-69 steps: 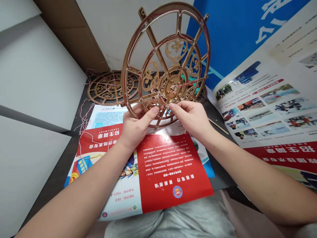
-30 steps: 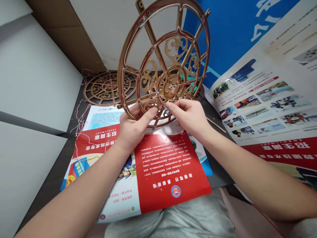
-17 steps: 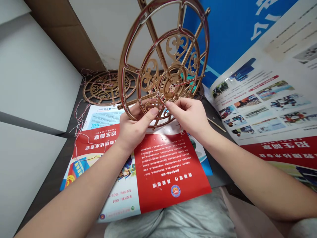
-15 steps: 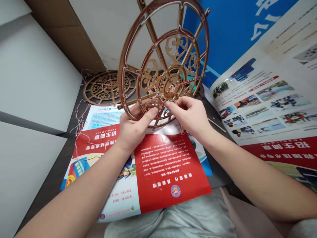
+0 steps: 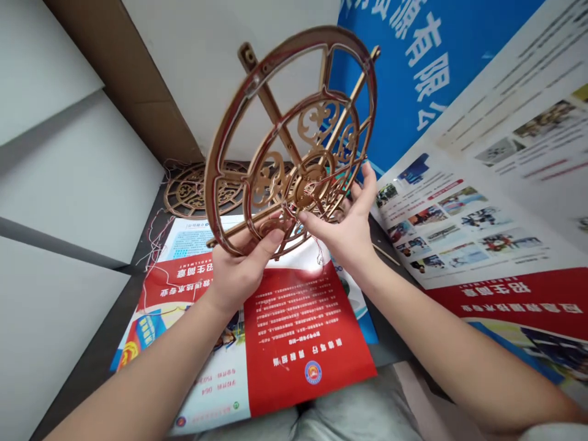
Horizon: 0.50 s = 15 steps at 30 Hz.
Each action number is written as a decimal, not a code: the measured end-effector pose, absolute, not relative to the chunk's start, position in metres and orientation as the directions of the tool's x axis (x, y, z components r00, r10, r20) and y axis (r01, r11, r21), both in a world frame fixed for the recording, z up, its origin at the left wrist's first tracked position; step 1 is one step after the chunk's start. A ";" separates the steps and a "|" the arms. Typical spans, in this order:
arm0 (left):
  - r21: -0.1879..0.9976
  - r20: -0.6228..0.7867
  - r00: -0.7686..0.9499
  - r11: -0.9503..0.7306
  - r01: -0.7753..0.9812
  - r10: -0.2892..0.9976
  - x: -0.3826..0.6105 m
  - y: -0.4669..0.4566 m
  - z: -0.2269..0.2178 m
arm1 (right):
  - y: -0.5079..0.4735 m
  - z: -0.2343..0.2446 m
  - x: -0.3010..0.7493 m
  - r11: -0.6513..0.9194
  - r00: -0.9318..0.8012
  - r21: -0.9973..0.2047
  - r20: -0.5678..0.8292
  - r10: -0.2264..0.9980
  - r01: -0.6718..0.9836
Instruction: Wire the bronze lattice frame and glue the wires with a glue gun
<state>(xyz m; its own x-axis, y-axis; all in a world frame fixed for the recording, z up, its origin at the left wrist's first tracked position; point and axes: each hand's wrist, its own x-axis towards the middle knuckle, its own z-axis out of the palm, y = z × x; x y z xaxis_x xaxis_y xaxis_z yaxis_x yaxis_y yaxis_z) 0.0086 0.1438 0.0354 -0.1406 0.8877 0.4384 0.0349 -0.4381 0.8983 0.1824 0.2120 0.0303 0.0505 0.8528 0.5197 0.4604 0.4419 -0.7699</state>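
Observation:
I hold a round golden openwork frame upright in front of me, with thin red and white wires running along its rings and spokes. My left hand grips its lower rim, thumb pressed on the front. My right hand supports the frame near the hub, fingers spread around its right lower part and thumb at the centre. A thin wire end hangs below the right hand.
A second golden round frame lies flat on the dark table behind, with loose wires at its left. A red and white leaflet lies under my hands. Large printed posters lean at the right. White panels stand at the left.
The frame has tilted and swung slightly left. My right hand went from pinching a wire at the hub to spreading its fingers around the frame. The camera view shifted upward.

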 end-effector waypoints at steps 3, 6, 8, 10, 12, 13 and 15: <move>0.902 0.432 -0.101 -0.429 0.055 0.896 0.008 0.140 0.037 | 0.215 0.030 0.184 0.461 0.041 -0.788 0.520 0.853 0.408; 0.899 0.425 -0.021 -0.420 0.122 0.905 0.005 0.135 0.052 | 0.214 0.035 0.188 0.452 0.055 -0.808 0.507 0.860 0.379; 0.891 0.394 0.104 -0.407 0.201 0.913 -0.001 0.130 0.072 | 0.212 0.041 0.193 0.457 0.047 -0.809 0.508 0.860 0.370; 0.883 0.315 0.239 -0.376 0.281 0.919 -0.008 0.123 0.096 | 0.210 0.046 0.198 0.483 0.012 -0.791 0.525 0.851 0.374; 0.855 0.247 0.325 -0.363 0.370 0.913 -0.017 0.114 0.118 | 0.207 0.051 0.202 0.513 -0.031 -0.768 0.544 0.838 0.385; 0.826 0.195 0.348 -0.345 0.446 0.917 -0.022 0.110 0.127 | 0.205 0.053 0.205 0.520 -0.050 -0.760 0.547 0.836 0.389; 0.742 0.101 0.360 -0.311 0.594 0.927 -0.029 0.105 0.140 | 0.200 0.057 0.209 0.505 -0.059 -0.772 0.526 0.849 0.385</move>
